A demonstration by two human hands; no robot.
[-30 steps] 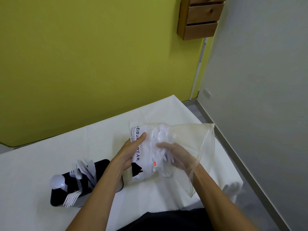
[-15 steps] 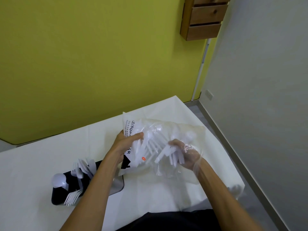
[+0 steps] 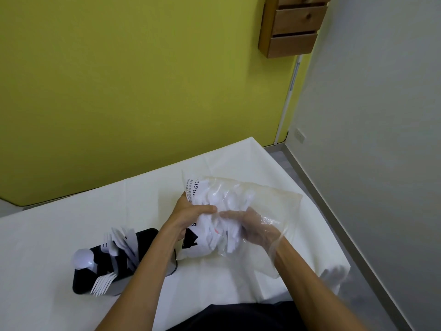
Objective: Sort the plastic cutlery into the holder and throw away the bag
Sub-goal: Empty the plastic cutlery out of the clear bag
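A clear plastic bag (image 3: 269, 201) with a white printed panel is held up over the table's middle. Inside it lies a bundle of white plastic cutlery (image 3: 222, 199). My left hand (image 3: 191, 216) grips the bag's left edge from outside, thumb across the front. My right hand (image 3: 253, 229) is inside the bag, fingers curled round cutlery handles. At the lower left, a black cutlery holder (image 3: 143, 237) on the table contains white forks (image 3: 103, 283), a spoon (image 3: 82, 258) and knives (image 3: 126, 240).
The table wears a white cloth (image 3: 47, 235) and ends at the right near a grey floor strip (image 3: 358, 235). A yellow-green wall stands behind. A wooden drawer unit (image 3: 293, 25) hangs high on the right. White cloth bunches at the table's right front corner (image 3: 334, 275).
My right hand has pushed deeper into the bag and drawn in toward my left hand. The bag has crumpled between both hands. The holder has not moved.
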